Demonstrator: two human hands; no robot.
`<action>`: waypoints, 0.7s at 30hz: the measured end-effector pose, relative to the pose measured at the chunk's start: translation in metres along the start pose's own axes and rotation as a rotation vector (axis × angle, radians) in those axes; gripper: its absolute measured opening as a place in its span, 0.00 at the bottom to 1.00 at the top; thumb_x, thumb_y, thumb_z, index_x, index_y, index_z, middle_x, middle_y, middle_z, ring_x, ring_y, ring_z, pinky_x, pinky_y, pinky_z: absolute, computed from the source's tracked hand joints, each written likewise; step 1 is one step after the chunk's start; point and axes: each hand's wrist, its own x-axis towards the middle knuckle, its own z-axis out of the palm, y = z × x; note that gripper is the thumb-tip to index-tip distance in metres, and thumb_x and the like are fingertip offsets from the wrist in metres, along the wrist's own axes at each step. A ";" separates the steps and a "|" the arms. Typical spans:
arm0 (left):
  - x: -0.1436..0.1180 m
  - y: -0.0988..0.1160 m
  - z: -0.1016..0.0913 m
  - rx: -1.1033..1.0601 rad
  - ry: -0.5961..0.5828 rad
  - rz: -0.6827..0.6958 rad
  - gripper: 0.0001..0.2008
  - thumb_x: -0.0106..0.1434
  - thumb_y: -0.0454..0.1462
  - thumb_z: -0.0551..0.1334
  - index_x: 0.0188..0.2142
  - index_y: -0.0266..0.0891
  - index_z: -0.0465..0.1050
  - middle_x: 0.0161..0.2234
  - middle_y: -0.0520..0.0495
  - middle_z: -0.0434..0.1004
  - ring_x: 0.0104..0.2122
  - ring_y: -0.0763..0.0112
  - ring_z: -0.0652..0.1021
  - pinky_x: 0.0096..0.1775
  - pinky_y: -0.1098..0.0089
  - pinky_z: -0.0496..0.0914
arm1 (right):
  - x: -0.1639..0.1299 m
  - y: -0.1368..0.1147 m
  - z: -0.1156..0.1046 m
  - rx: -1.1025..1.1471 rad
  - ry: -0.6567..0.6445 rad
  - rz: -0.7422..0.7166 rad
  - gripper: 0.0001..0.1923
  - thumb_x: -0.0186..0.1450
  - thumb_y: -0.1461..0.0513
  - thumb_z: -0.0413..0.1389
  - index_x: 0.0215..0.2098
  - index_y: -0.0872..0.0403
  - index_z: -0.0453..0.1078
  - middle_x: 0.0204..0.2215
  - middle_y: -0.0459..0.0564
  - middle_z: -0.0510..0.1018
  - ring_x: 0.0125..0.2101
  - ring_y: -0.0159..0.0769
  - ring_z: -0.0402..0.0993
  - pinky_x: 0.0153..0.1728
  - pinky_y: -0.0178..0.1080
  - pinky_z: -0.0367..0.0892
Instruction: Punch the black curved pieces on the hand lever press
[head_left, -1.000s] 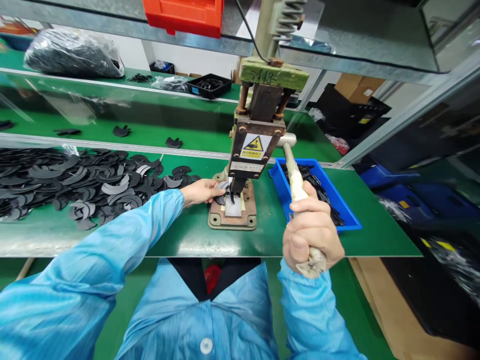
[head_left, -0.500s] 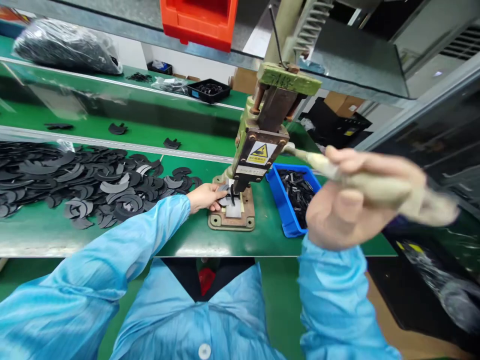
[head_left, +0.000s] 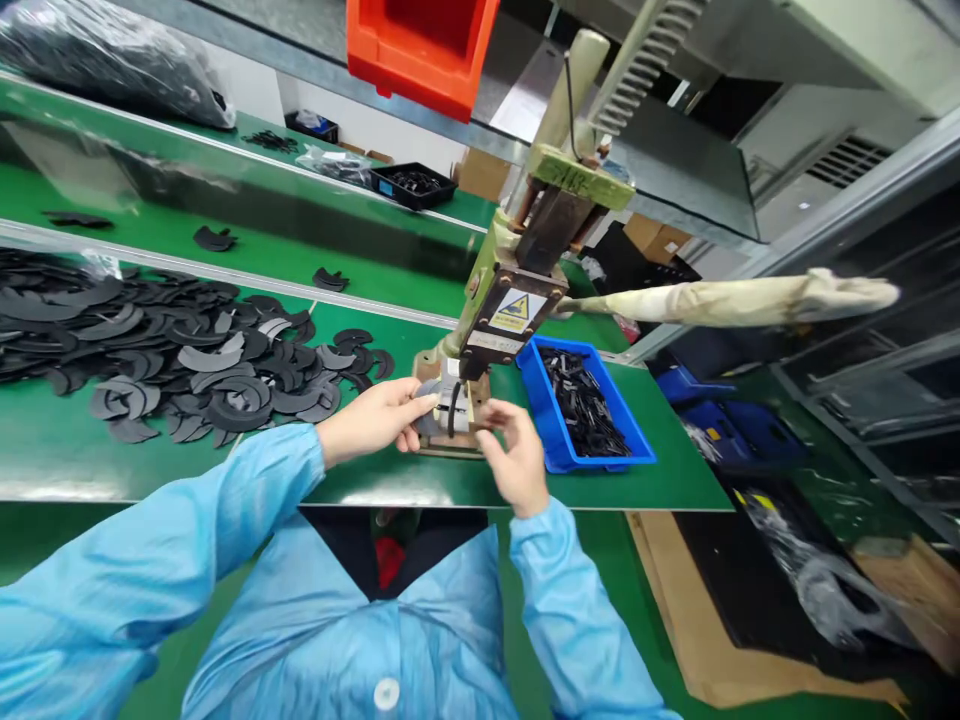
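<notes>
A green hand press (head_left: pixel 517 270) stands on the green bench (head_left: pixel 375 480). Its cloth-wrapped lever (head_left: pixel 750 298) sticks out to the right, raised and free. My left hand (head_left: pixel 375 420) pinches a dark curved flat part (head_left: pixel 429 420) at the left of the press base. My right hand (head_left: pixel 514 455) reaches the base from the right, fingertips at the die under the ram; whether it grips anything I cannot tell. A heap of black crescent-shaped parts (head_left: pixel 150 350) covers the bench to the left.
A blue tray (head_left: pixel 551 420) with small black pieces sits right of the press. An orange bin (head_left: pixel 420 45) hangs above. A conveyor (head_left: pixel 225 230) with a few loose parts runs behind. A black tray (head_left: pixel 412 183) and bagged parts (head_left: pixel 112 60) lie farther back. Cardboard and bags are on the floor at right.
My right hand raised the lever from low to level, let go of it, and came down to the press base. My left hand stayed at the die, holding the part.
</notes>
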 end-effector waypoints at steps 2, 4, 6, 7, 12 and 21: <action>-0.015 0.001 0.006 0.024 -0.027 0.023 0.23 0.68 0.58 0.66 0.41 0.40 0.70 0.26 0.52 0.77 0.21 0.72 0.80 0.22 0.75 0.72 | -0.013 0.000 0.021 0.035 -0.092 0.028 0.21 0.68 0.53 0.64 0.56 0.52 0.73 0.45 0.53 0.85 0.42 0.37 0.85 0.44 0.43 0.84; -0.025 0.001 0.011 0.050 -0.039 0.031 0.22 0.69 0.56 0.65 0.40 0.40 0.71 0.26 0.52 0.77 0.21 0.72 0.80 0.22 0.75 0.73 | -0.018 -0.004 0.038 0.067 -0.130 0.052 0.19 0.70 0.52 0.62 0.53 0.54 0.73 0.43 0.51 0.84 0.40 0.34 0.84 0.42 0.42 0.84; -0.031 0.000 0.015 0.067 -0.040 0.024 0.21 0.69 0.55 0.66 0.40 0.40 0.71 0.27 0.50 0.79 0.21 0.72 0.80 0.22 0.75 0.72 | -0.020 -0.007 0.049 0.087 -0.125 0.073 0.17 0.72 0.51 0.60 0.48 0.55 0.74 0.40 0.48 0.83 0.38 0.31 0.82 0.40 0.39 0.82; -0.034 0.000 0.017 0.070 -0.037 0.016 0.20 0.69 0.55 0.66 0.40 0.40 0.72 0.28 0.50 0.79 0.21 0.72 0.80 0.22 0.75 0.72 | -0.021 -0.008 0.052 0.093 -0.117 0.080 0.16 0.72 0.50 0.60 0.45 0.56 0.74 0.38 0.47 0.82 0.36 0.30 0.81 0.39 0.38 0.81; -0.037 0.004 0.022 0.000 -0.071 -0.070 0.22 0.65 0.56 0.69 0.40 0.40 0.73 0.21 0.52 0.76 0.18 0.72 0.77 0.20 0.75 0.70 | -0.034 -0.006 0.058 0.086 -0.044 0.078 0.15 0.70 0.50 0.62 0.39 0.53 0.72 0.34 0.46 0.81 0.34 0.33 0.80 0.37 0.39 0.80; -0.027 0.008 0.011 0.140 -0.089 -0.164 0.24 0.63 0.59 0.68 0.34 0.42 0.69 0.16 0.53 0.71 0.16 0.71 0.74 0.20 0.73 0.65 | -0.032 -0.016 0.039 -0.075 -0.134 -0.013 0.08 0.72 0.57 0.57 0.43 0.51 0.76 0.38 0.51 0.84 0.38 0.37 0.80 0.43 0.43 0.76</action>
